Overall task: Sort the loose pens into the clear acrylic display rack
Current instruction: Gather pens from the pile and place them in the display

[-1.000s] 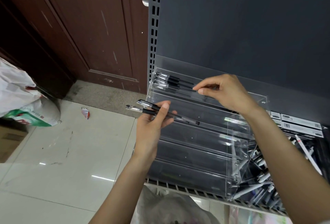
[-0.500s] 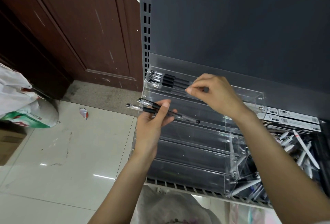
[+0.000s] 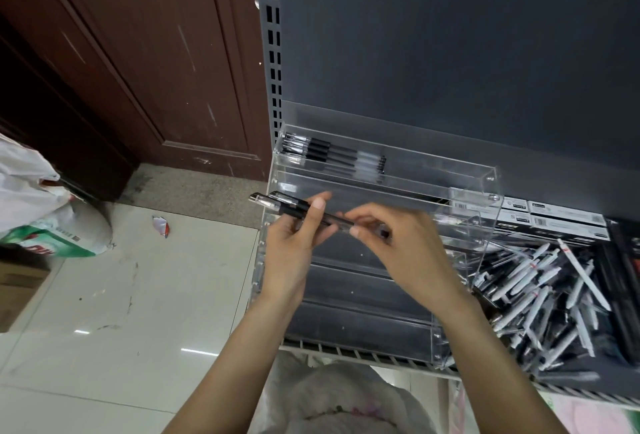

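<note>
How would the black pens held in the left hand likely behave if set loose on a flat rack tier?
The black pens look slim, rigid and round-barrelled, so probably light and apt to roll. Their clear glossy ends suggest they may slip in the left hand. The acrylic rack has front lips that would likely stop them.

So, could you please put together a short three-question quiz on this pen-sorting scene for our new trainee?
1. True or false: the top tier of the clear acrylic rack already holds a row of black pens.
2. Multiple choice: where is the pile of loose white pens? A) on the floor; B) on the shelf to the right of the rack; C) in the rack's bottom tier.
3. Fill in: the left hand holds a small bundle of black ___, and the right hand pinches their far end.

Key: 1 true; 2 B; 3 pens.
</note>
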Demonstrator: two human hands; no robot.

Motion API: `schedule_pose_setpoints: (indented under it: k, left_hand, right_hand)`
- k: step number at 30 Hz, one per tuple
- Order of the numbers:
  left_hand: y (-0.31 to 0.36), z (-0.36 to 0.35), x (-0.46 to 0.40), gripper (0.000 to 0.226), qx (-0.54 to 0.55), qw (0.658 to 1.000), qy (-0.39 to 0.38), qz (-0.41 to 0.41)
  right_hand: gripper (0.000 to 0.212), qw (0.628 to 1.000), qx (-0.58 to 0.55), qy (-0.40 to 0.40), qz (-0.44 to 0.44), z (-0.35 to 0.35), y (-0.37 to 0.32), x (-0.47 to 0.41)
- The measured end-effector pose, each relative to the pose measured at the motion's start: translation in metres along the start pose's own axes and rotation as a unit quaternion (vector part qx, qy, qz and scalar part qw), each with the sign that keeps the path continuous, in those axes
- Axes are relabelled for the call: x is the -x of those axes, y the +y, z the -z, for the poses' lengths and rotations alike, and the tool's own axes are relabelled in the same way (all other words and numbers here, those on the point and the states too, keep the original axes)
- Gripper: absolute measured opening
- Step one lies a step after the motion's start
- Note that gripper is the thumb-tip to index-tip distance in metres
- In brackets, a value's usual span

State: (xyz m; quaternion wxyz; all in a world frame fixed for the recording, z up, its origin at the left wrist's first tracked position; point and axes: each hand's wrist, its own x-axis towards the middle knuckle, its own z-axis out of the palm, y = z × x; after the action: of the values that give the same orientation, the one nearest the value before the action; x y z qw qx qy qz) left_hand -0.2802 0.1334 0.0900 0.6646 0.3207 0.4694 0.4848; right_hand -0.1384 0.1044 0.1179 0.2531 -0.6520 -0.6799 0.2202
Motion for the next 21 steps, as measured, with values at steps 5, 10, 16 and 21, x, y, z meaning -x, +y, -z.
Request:
schedule_pose_setpoints:
  k: [5, 10, 16, 21]
  left_hand:
    - [-0.001, 0.010, 0.013, 0.032, 0.016, 1.000, -0.004, 0.001]
    - [0.000, 0.037, 0.024, 0.040, 0.029, 0.999, 0.032, 0.032]
    - [-0.001, 0.050, 0.031, 0.043, 0.063, 0.995, 0.042, 0.061]
    - [0.000, 0.051, 0.036, 0.024, 0.062, 0.997, 0.011, 0.047]
  right_hand:
    - [0.015, 0.997, -0.013, 0.070, -0.023, 0.003, 0.019, -0.004]
    - [0.015, 0.994, 0.097, 0.054, -0.009, -0.005, 0.027, -0.018]
    - [0.021, 0.992, 0.103, -0.073, -0.027, -0.017, 0.024, -0.041]
    - [0.032, 0.986, 0.119, -0.111, -0.022, -0.033, 0.024, -0.042]
